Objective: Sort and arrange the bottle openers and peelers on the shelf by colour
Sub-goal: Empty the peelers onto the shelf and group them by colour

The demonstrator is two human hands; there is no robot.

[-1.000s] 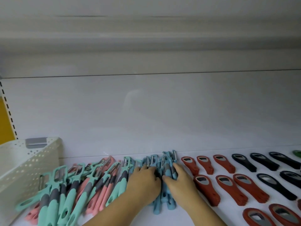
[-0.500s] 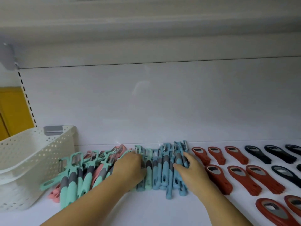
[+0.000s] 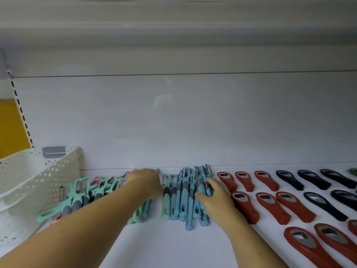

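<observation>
A row of blue peelers [image 3: 184, 196] lies side by side mid-shelf, with one mint peeler [image 3: 166, 202] at its left end. My right hand [image 3: 212, 200] presses against the row's right side, fingers fairly straight and thumb on a handle. My left hand [image 3: 146, 182] rests on the right end of a mixed pile of mint peelers [image 3: 77, 192] and pink peelers [image 3: 55, 220]; its fingertips are hidden behind the knuckles. To the right of the blue row, red bottle openers [image 3: 244, 205] lie in rows, then dark bottle openers [image 3: 320, 205].
A white perforated basket [image 3: 29, 180] stands at the left end of the shelf. The shelf's white back wall [image 3: 183, 122] rises just behind the peelers. A green item [image 3: 353, 171] shows at the far right edge. Bare white shelf [image 3: 164, 246] lies in front of the peelers.
My left hand slid left off the blue peelers onto the mint and pink pile, opening a gap. My right hand stayed against the blue row. The camera view shifted.
</observation>
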